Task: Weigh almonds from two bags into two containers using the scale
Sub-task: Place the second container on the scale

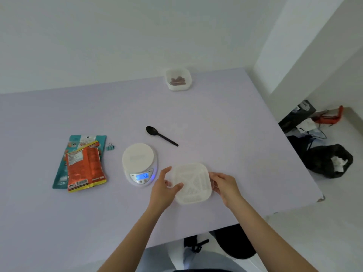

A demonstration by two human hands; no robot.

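A white square container (193,185) with a ribbed, translucent bottom sits just right of the scale, gripped on its left side by my left hand (164,188) and on its right side by my right hand (224,186). The white kitchen scale (138,163) has a bare round platform and a lit blue display. Left of it an orange almond bag (85,168) lies on top of a teal bag (62,173). A second white container (178,79) with brown almonds inside stands at the table's far edge. A black spoon (161,135) lies behind the scale.
A small teal binder clip (110,147) lies beside the bags. The lilac table (235,138) ends at its right edge near a chipped corner. On the floor to the right are a black rubbish bag (330,160), cables and an orange tool (332,116).
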